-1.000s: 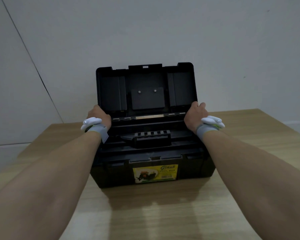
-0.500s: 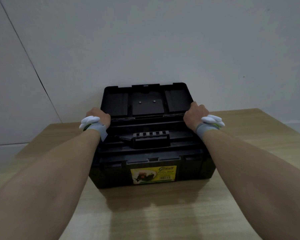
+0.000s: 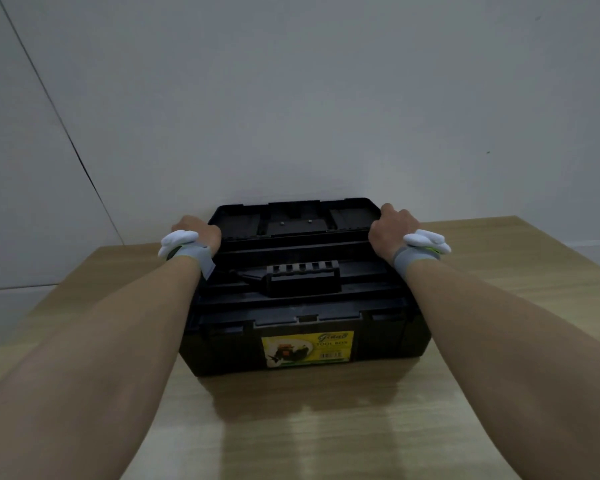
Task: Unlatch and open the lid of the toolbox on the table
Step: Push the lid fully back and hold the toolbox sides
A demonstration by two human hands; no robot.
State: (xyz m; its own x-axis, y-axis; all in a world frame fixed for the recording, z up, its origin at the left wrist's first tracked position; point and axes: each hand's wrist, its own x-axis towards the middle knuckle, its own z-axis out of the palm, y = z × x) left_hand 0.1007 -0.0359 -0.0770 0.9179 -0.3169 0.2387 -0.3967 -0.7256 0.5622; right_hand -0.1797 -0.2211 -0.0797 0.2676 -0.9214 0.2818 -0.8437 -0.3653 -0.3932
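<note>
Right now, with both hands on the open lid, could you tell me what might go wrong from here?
1. The lid leans far back, close to the wall; pushed further, it may knock the wall or strain the hinges.
2. The left hand and right hand grip the lid's side edges near the hinge line, so fingers could get pinched if it drops.
3. The toolbox sits unbraced on the smooth table; pressure on the lid could slide it back.

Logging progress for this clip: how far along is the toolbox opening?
Done: the lid is unlatched and swung open, exposing the inner tray. In hand: the left hand and right hand grip the lid's side edges. Left: only letting go.
</note>
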